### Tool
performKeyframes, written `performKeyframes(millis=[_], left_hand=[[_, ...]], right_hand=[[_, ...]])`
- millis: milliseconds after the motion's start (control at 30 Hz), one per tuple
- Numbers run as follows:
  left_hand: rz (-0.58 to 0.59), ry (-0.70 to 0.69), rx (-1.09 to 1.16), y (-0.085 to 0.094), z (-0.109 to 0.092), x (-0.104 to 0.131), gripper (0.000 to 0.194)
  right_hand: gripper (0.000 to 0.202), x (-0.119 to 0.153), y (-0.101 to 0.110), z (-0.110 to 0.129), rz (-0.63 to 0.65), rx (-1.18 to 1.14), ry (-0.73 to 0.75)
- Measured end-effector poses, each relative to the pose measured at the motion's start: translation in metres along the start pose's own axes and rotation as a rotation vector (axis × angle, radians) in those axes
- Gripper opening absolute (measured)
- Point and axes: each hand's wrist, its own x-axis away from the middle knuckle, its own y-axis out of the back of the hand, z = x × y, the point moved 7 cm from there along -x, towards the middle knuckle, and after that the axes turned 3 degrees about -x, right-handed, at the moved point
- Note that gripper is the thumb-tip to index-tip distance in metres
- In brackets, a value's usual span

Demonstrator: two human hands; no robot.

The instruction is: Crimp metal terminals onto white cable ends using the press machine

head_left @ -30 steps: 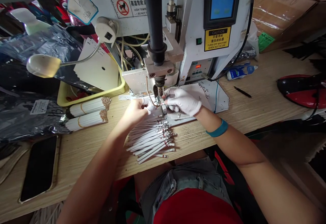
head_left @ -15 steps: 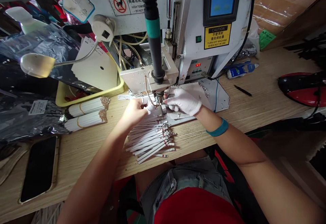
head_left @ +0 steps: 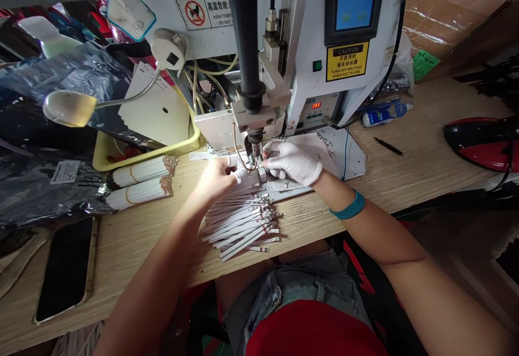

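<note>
My left hand (head_left: 219, 176), with white covers on thumb and forefinger, is closed in a pinch just left of the tip of a soldering machine head (head_left: 254, 139). What it grips is too small to make out. In a white glove, my right hand (head_left: 295, 162) pinches at the right side of that tip, beside a small metal block (head_left: 261, 174). Its fingertips are partly hidden, and so is anything between them. Below both hands lies a fanned pile of thin white strips (head_left: 239, 223) with small connectors at their right ends.
Two banded bundles of white strips (head_left: 140, 191) lie left, by a yellow basket (head_left: 121, 157). A phone (head_left: 65, 269) rests near the front edge. A lamp (head_left: 68, 108) reaches in from the left. A black pen (head_left: 388, 146) and a blue-white packet (head_left: 385, 113) are right.
The machine head has risen, carrying its black handle up with it. Both hands stay closed at nearly the same spot. The view has shifted slightly.
</note>
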Motion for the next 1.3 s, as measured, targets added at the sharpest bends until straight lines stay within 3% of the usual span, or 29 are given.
performKeyframes(millis=[267, 533, 1300], left_hand=[[0.014, 0.026, 0.096, -0.001, 0.000, 0.000, 0.007], [0.024, 0.045, 0.227, -0.006, 0.014, -0.004, 0.006], [0.006, 0.063, 0.235, -0.004, 0.019, -0.006, 0.007]], right_hand=[[0.014, -0.002, 0.001, 0.001, 0.000, 0.041, 0.036], [0.015, -0.002, 0.002, -0.001, -0.015, 0.037, 0.039], [0.017, -0.003, 0.003, -0.002, -0.008, 0.005, 0.041]])
